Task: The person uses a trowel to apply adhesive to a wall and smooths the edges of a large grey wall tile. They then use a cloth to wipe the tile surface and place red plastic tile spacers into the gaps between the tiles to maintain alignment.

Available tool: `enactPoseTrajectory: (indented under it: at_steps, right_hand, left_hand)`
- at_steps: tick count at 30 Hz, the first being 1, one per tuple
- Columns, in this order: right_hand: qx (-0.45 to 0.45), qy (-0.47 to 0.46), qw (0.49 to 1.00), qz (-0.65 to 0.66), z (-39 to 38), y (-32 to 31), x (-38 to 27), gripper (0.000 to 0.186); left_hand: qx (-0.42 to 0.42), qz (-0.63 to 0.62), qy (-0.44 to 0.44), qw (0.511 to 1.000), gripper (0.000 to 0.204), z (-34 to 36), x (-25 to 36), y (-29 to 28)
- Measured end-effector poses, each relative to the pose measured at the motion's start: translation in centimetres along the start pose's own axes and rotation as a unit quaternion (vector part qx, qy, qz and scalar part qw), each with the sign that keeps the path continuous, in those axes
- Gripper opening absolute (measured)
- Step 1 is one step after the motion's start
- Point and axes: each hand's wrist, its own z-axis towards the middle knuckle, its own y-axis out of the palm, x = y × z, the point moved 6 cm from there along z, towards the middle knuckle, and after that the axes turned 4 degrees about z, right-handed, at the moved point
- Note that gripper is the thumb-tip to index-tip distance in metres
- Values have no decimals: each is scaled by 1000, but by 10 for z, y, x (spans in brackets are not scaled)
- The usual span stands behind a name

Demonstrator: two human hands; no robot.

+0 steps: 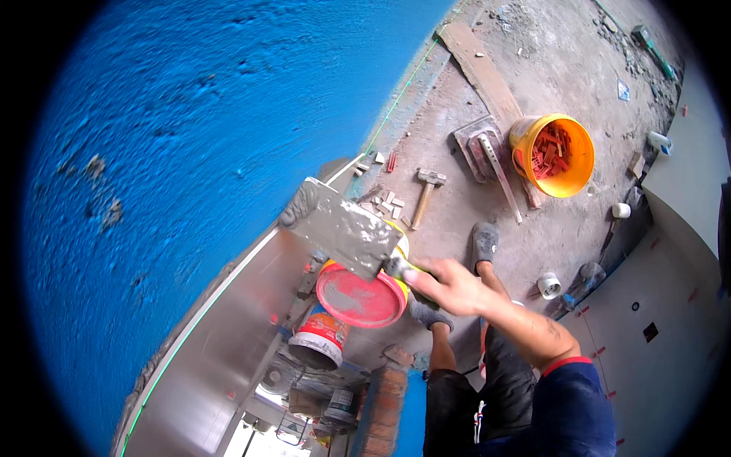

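Note:
My right hand (438, 286) is closed on the dark handle of a steel trowel (346, 228). The wide, flat blade is smeared with grey mortar, and a lump of it (298, 206) sits at the far left end, against the edge of the blue wall (175, 137) near a white strip (244, 266) with a green line along it. Below the blade, a red lid (358, 301) rests on a yellow-rimmed bucket, partly hidden by the trowel. Beside that is another bucket (320, 331), red and white. My left hand is out of view.
Beyond my feet (485, 247) lie a hammer (422, 198), small tile pieces (388, 199), a notched tool (480, 148), a plank (476, 68) and a yellow bucket (579, 152) of red pieces. Pale panels (632, 335) stand at the right, a brick pillar (384, 419) at the bottom.

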Motion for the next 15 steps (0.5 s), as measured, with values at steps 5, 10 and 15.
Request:
enactPoseTrajectory:
  at_steps: [5,10,15]
  right_hand:
    - [8,23,996,83,22,-4,111,45]
    - [117,66,985,108,146,-37,214,43]
    - [197,62,978,38,256,-27,310,68]
  left_hand:
    - [-17,-6,1,1000,39,-4,16,11]
    - [-35,-8,3,999,38,-15,36,26]
    - [-48,-16,-1,999,38,-33,60,50]
